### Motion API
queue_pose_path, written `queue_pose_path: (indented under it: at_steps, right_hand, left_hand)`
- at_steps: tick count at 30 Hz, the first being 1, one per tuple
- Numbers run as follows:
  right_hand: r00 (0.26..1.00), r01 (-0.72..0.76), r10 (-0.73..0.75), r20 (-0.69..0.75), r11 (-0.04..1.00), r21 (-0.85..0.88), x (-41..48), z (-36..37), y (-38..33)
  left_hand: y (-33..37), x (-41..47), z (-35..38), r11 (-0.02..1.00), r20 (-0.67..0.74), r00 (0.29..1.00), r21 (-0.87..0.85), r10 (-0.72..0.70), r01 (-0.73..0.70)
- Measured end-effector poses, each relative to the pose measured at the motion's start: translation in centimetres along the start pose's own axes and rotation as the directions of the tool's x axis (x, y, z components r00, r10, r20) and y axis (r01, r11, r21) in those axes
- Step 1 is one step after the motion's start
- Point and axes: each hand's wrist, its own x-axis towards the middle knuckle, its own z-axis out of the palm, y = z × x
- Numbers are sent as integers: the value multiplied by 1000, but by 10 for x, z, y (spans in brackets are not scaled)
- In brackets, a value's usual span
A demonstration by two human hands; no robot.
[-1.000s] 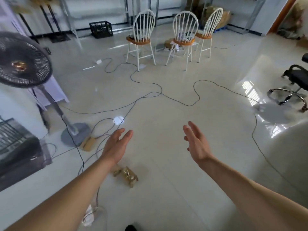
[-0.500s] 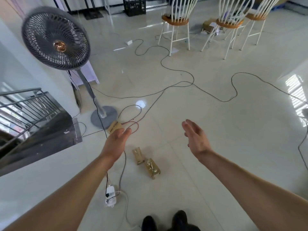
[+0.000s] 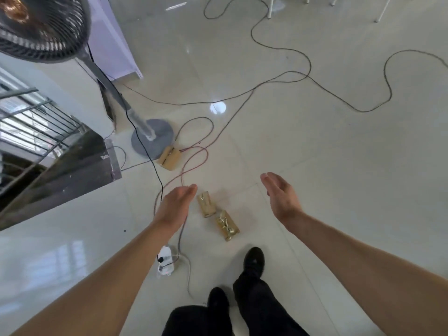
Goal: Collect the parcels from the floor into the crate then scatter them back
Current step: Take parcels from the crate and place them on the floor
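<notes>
Parcels: two (image 3: 206, 204) (image 3: 227, 225) lie touching ahead of the shoes (image 3: 253, 259), a third (image 3: 169, 157) beside the fan base (image 3: 152, 137). Left hand (image 3: 175, 206) and right hand (image 3: 282, 196), empty with fingers extended, flank the pair, apparently poised to reach down; no crate visible.

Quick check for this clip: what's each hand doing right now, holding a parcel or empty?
Left hand: open, holding nothing, fingers extended above the floor.
Right hand: open, holding nothing, palm turned inward.
</notes>
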Motion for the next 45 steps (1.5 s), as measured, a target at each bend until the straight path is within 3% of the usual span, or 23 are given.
queue_pose_path:
  at_steps: [6, 13, 21, 28, 31, 36, 41, 45]
  right_hand:
    - [990, -141, 141, 11, 990, 24, 53, 18, 60]
    - [952, -306, 306, 28, 952, 6, 124, 73, 184]
    - [833, -552, 548, 78, 832, 58, 222, 178, 335]
    - [736, -677, 661, 151, 719, 154, 290, 254, 420]
    - [739, -665, 659, 139, 681, 307, 303, 272, 428]
    - [805, -476, 573, -153, 778, 411, 301, 260, 419]
    - [834, -504, 549, -54, 798, 329, 309, 244, 420]
    - [836, -496, 544, -73, 805, 325, 327, 245, 428]
  left_hand:
    - [-24, 63, 58, 994, 86, 990, 32, -111, 108]
    - [-92, 165, 143, 981, 257, 953, 148, -162, 127]
    - [-223, 294, 248, 965, 397, 887, 203, -237, 167]
    - [-314, 366, 305, 952, 377, 883, 230, -279, 203]
    - [-328, 379, 316, 956, 415, 862, 169, -290, 240]
    - [-332, 384, 320, 929, 316, 882, 1, -351, 369]
    - [-328, 376, 323, 870, 444, 798, -79, -407, 488]
    - [-338, 389, 329, 869, 387, 825, -104, -413, 484]
